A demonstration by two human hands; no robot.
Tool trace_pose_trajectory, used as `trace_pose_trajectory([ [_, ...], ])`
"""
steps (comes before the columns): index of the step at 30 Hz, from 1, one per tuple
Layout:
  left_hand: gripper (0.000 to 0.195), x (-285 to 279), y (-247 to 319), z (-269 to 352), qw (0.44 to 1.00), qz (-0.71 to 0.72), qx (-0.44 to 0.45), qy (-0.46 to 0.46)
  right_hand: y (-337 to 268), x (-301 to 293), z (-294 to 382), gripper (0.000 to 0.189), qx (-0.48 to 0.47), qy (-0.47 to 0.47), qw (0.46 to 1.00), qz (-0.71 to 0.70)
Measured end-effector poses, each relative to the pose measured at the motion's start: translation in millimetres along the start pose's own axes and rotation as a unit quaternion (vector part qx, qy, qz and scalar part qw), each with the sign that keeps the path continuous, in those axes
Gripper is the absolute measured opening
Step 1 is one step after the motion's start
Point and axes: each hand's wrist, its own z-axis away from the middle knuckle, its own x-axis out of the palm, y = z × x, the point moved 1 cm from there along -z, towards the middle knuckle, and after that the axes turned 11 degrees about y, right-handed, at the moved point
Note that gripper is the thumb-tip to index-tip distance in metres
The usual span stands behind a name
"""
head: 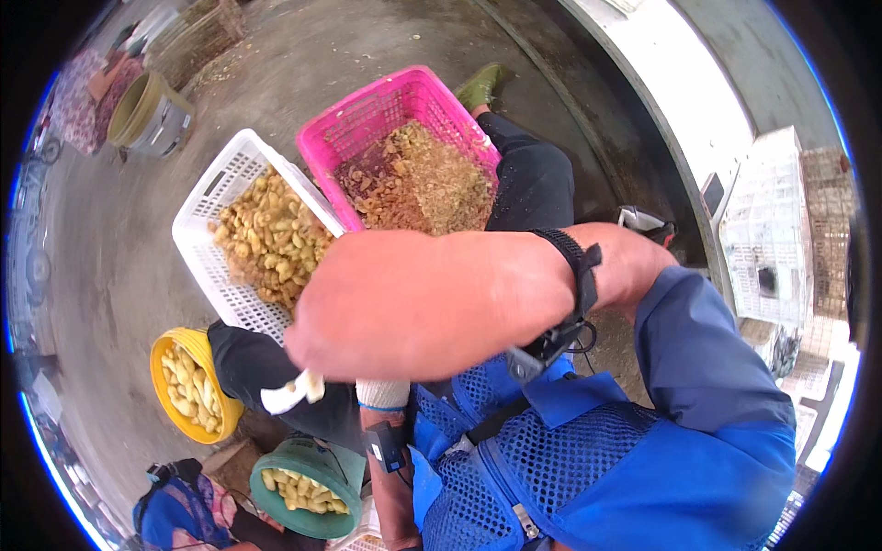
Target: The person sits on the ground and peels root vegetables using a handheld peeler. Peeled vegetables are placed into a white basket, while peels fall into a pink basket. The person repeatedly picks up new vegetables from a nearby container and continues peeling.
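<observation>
My bare right hand [386,303] is close to the camera, back upward and blurred, with a black strap at the wrist. Its fingers are out of sight. Behind it my left hand is mostly hidden; only the cuff of a white knit glove [382,394] shows. A small white object [293,392] with a cream end juts out below my right hand; I cannot tell what it is or which hand has it. Beyond are a white plastic crate [210,206] of unpeeled ginger [275,227] and a pink plastic crate [324,124] holding peelings [441,172].
By my knee [248,358] stands a yellow bucket [158,386] of paler ginger pieces. A green bucket [351,468] with similar pieces is nearer, beside another person [179,503]. A beige bucket [124,110] stands far left. Stacked crates [765,227] are at right.
</observation>
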Motion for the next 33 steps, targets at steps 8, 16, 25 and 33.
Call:
trace_pose_trajectory([
  [8,0.057,24.6,16.1,-14.5,1.000,-0.014,0.004,0.024,-14.7,-12.2,-3.8,0.020,-0.089,0.139,0.983,-0.077],
  [16,0.042,41.9,22.9,-18.0,0.998,0.037,0.001,0.046,-0.9,-14.3,-6.5,0.020,-0.109,0.213,0.966,-0.098],
  [25,0.045,54.2,23.8,-37.5,0.999,0.034,0.015,0.032,17.5,-14.9,-6.5,0.020,-0.111,0.251,0.957,-0.096],
  [33,0.043,53.1,35.9,-34.1,0.998,0.043,0.010,0.039,38.0,-3.4,-31.3,0.020,-0.108,0.310,0.940,-0.096],
])
